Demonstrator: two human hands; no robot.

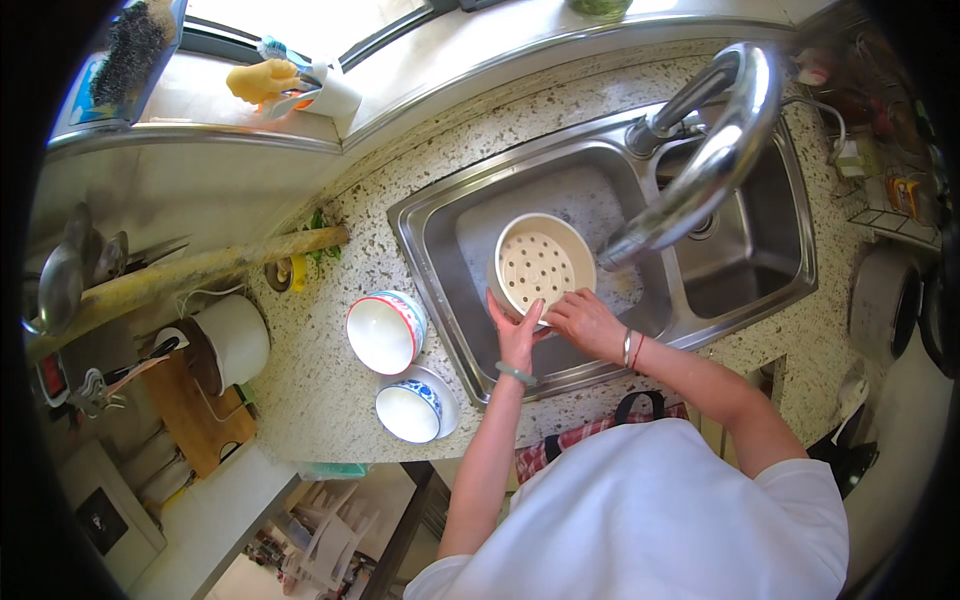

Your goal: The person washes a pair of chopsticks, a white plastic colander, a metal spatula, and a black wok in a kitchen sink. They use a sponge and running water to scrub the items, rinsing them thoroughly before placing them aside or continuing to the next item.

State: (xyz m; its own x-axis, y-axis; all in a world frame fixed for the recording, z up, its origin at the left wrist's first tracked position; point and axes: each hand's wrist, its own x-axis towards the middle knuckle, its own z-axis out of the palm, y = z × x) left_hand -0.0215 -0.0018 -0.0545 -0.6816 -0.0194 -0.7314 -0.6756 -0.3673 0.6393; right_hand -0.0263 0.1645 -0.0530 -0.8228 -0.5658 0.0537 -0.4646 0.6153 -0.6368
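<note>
Cream colander [543,262] over the sink basin [622,196], just beyond left hand [516,340] and right hand [594,324].
Round, deep, floor dotted with dark holes; left grips near side, thumb over rim; right holds rim alongside, fingers curled.

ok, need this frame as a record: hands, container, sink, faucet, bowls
left_hand: left hand grips the near-left side of the cream round container with a perforated base
right_hand: right hand at its near-right rim
container: over the left basin; contact with the bottom unclear
sink: steel double-basin sink
faucet: curved chrome faucet, no water visible
bowls: round white bowl with red rim and, nearer the person, round blue-and-white patterned bowl, both on the speckled counter left of the sink
</note>
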